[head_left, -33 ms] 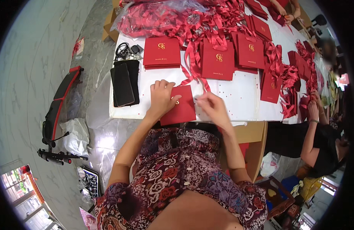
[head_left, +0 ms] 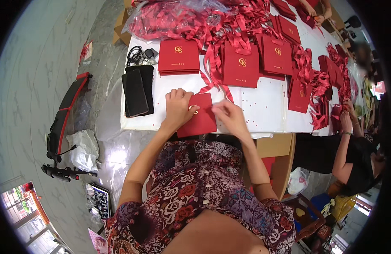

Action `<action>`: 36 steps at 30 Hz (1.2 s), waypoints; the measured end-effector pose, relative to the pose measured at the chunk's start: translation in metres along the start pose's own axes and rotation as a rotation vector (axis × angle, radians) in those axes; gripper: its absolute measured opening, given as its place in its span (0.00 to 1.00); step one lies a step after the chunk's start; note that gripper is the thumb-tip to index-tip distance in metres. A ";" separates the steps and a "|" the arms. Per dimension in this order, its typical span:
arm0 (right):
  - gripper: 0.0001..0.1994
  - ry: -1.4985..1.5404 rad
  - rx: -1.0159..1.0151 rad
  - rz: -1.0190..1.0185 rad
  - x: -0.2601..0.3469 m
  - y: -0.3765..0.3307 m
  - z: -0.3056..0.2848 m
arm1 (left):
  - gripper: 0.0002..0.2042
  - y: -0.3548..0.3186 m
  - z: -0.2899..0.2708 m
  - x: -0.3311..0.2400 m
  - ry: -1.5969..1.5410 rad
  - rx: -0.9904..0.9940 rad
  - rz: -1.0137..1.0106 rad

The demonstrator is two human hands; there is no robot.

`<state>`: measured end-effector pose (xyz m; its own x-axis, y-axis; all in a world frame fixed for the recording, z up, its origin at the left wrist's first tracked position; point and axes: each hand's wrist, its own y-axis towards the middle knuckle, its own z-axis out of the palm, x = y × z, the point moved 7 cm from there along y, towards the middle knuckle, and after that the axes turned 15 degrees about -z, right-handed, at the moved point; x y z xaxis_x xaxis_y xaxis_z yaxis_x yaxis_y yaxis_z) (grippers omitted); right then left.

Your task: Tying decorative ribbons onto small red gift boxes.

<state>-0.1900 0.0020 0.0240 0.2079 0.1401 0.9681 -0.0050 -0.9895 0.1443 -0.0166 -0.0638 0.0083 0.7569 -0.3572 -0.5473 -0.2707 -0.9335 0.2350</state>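
A flat red paper gift bag [head_left: 202, 122] lies at the table's near edge in front of me. My left hand [head_left: 178, 109] rests on its left side with bent fingers and thumb on the front, holding it down and partly covering a gold mark. My right hand [head_left: 231, 120] is by the bag's right edge, thumb and fingertips pinched together. What they hold, if anything, is too small to make out. A loose red ribbon [head_left: 212, 63] trails down just beyond the bag, between the two stacks of bags.
Stacks of red gift bags [head_left: 178, 57] and ribboned bags [head_left: 241, 65] stand farther back, below a plastic bag of red ribbons [head_left: 165, 21]. A black phone [head_left: 136, 93] and cables [head_left: 138, 56] lie at left. Co-workers' hands [head_left: 347, 120] work at right.
My right hand has moved slightly left, closer to the bag's right edge. My left hand and the bag stay almost in place.
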 end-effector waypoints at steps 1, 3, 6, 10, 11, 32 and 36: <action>0.07 -0.085 -0.023 -0.046 -0.016 0.003 0.008 | 0.23 -0.001 0.003 0.001 0.033 0.037 -0.007; 0.07 -0.209 -0.041 -0.071 -0.035 0.010 0.018 | 0.23 0.000 0.008 -0.002 0.006 0.050 0.004; 0.08 -0.374 -0.046 -0.074 -0.040 0.013 0.020 | 0.22 0.001 0.015 0.000 -0.044 0.091 -0.020; 0.09 -0.384 -0.060 -0.043 -0.040 0.008 0.014 | 0.18 0.001 0.028 0.004 -0.097 0.258 -0.098; 0.09 -0.386 -0.064 -0.041 -0.038 0.007 0.012 | 0.18 0.001 0.028 0.002 -0.099 0.260 -0.096; 0.08 -0.637 0.099 -0.142 -0.005 0.008 0.012 | 0.13 -0.008 0.004 -0.054 -0.145 0.136 0.095; 0.08 -0.424 -0.045 -0.083 -0.001 0.002 0.006 | 0.10 -0.004 0.011 -0.043 -0.177 0.213 0.053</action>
<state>-0.1847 -0.0005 0.0227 0.5929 0.1836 0.7841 -0.0116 -0.9716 0.2363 -0.0549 -0.0452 0.0221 0.6279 -0.3875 -0.6750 -0.4402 -0.8920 0.1026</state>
